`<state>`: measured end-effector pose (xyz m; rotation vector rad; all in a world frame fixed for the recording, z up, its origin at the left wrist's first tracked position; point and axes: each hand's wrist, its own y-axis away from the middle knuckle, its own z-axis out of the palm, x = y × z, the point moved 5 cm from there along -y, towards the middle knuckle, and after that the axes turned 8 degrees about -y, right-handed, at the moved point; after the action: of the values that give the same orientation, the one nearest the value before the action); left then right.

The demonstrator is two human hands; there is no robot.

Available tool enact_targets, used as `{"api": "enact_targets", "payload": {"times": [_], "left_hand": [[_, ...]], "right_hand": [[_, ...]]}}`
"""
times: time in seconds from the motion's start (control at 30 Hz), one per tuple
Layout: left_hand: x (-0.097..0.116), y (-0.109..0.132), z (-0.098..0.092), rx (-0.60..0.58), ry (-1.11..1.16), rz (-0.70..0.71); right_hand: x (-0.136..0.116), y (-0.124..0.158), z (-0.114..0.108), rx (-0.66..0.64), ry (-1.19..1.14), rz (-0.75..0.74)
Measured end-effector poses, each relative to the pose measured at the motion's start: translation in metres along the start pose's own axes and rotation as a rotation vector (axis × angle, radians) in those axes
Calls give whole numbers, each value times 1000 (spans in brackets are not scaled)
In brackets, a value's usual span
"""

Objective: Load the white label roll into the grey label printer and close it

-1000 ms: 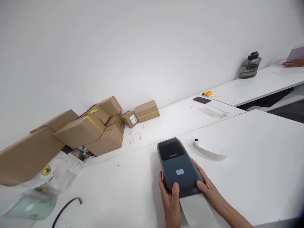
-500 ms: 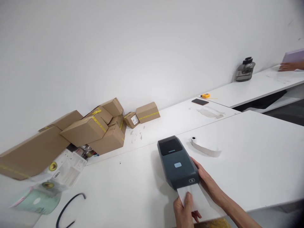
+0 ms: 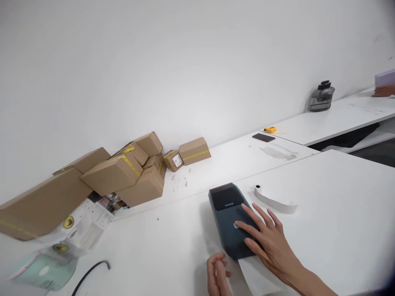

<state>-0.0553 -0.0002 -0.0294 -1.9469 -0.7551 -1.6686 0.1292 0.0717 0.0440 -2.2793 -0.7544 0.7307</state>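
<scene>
A dark blue-green portable printer lies on the white table, with a white paper sheet at its near end. Over the printer's top my right hand is open, fingers spread. One fingertip is on the light blue button, partly covering it. My left hand is at the printer's near left, beside the sheet and apart from it; its fingers are loosely bent with nothing seen in them. A small paper roll with an unrolled strip lies to the right of the printer.
Cardboard boxes are heaped at the back left against the wall. Nearer are plastic packages, a green pouch and a black strap. Farther right lie a phone, a yellow tape measure and a jug. Another person's hand touches a purple box.
My right hand has moved from the printer's right side onto its top, at the button. My left hand has let go of the paper sheet and shifted left.
</scene>
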Motion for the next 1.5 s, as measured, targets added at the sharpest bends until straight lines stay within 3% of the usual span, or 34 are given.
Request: {"api": "enact_targets", "payload": {"times": [0.1, 0.23, 0.33, 0.4, 0.57, 0.63, 0.8, 1.0, 1.17, 1.3, 1.4, 1.5], "left_hand": [[19, -7, 5, 10, 8, 64], [35, -6, 29, -182, 0, 96], [38, -3, 42, -272, -23, 67], [38, -1, 45, -263, -34, 62], [40, 1, 44, -217, -18, 58], [43, 1, 44, -220, -11, 44], [41, 2, 44, -165, 3, 7], [43, 1, 43, -139, 41, 36], [78, -17, 36, -170, 192, 44], [110, -59, 39, -149, 245, 141], [112, -95, 56, -172, 98, 204], [94, -118, 80, -268, -154, 207]], "right_hand": [[-3, -2, 5, 29, 84, -22], [-6, -3, 1, 40, 99, -29], [-3, 1, 1, -56, 41, -45], [5, 9, 2, -107, -106, 37], [37, 42, 7, -17, -623, 584], [43, 52, 13, -15, -755, 723], [48, 64, 34, -40, -907, 767], [51, 66, 40, -2, -852, 734], [43, 28, 12, -5, -756, 621], [33, -45, -12, 62, -647, 299], [34, -103, -18, 159, -615, 150], [46, -150, -13, 178, -612, 211]]}}
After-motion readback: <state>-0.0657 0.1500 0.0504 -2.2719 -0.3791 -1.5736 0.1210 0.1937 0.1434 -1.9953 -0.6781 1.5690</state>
